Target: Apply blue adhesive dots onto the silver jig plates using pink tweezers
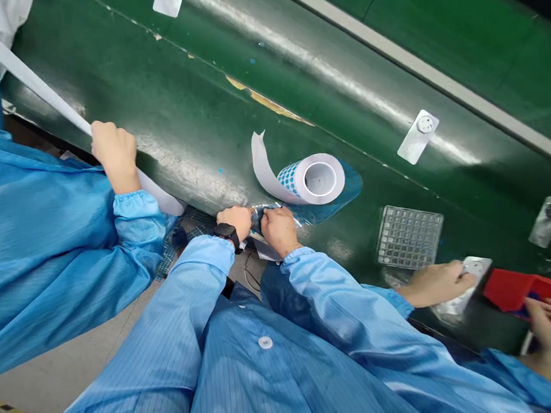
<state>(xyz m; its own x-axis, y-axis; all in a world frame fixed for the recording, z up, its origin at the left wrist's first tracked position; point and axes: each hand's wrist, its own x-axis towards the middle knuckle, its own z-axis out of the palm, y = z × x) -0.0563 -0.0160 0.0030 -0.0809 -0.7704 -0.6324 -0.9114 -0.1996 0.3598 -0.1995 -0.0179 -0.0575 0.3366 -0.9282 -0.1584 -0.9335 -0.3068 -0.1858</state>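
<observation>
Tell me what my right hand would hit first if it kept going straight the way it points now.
Probably the roll of dotted stickers: the right hand points up across the green belt, and the roll lies just ahead and slightly right, on its blue film. Depth is hard to judge.

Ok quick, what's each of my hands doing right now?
Left hand: closed, pinching the clear film piece at the belt edge.
Right hand: closed on the same piece.

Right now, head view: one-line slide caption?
Both hands, left hand and right hand, pinch a clear strip beside a sticker roll on green belt.
</observation>
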